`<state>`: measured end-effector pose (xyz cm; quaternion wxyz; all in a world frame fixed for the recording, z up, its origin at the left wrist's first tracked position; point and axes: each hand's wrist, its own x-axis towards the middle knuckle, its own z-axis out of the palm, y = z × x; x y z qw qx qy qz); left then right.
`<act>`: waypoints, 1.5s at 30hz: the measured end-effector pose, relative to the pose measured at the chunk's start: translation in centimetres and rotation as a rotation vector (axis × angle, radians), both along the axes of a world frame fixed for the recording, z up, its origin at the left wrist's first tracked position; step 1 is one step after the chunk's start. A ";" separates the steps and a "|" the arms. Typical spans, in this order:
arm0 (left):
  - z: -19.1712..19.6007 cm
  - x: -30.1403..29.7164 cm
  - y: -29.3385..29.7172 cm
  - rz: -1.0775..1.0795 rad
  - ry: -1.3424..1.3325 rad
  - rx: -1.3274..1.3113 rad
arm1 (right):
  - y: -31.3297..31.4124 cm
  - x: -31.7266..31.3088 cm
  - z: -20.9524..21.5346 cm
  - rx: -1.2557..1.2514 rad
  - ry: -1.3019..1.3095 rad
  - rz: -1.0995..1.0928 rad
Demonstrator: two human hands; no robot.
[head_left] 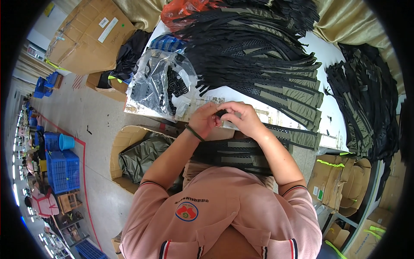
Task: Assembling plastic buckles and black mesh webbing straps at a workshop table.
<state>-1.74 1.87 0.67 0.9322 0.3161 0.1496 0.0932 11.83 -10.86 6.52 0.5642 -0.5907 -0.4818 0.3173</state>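
Note:
Close together at the table's front edge, my left hand point(206, 121) and my right hand point(244, 118) are both closed, fingertips pinching a small black piece point(221, 113). Fingers cover most of it, so its exact kind is hidden. Below them, a black and olive-green strap panel point(233, 152) with mesh lies across my lap. Just beyond my left hand, a clear plastic bag point(151, 71) lies on the table with black plastic buckles point(176, 84) in it. A fanned pile of similar strap panels point(263, 77) spreads over the table beyond my right hand.
The white table point(334, 125) has a worn front edge. A red plastic bag point(183, 15) sits at its far side. More black panels point(362, 103) hang at the right. Cardboard boxes point(118, 151) stand at lower left and right point(330, 181). Blue crates point(64, 170) stand farther left.

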 end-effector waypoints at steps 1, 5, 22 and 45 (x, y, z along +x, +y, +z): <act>0.9 0.3 -0.4 0.056 0.031 0.055 | 0.0 0.0 0.0 0.079 -0.327 -0.047; 3.2 1.3 -2.0 0.187 0.068 0.084 | 0.4 0.4 -0.9 0.243 -0.496 -0.140; 2.8 0.9 -3.1 0.412 0.119 0.838 | -0.3 -1.1 -1.7 -0.136 0.503 -0.157; 3.9 -4.5 -4.3 -0.049 0.050 0.461 | -2.1 1.8 -0.5 -0.284 0.275 -0.079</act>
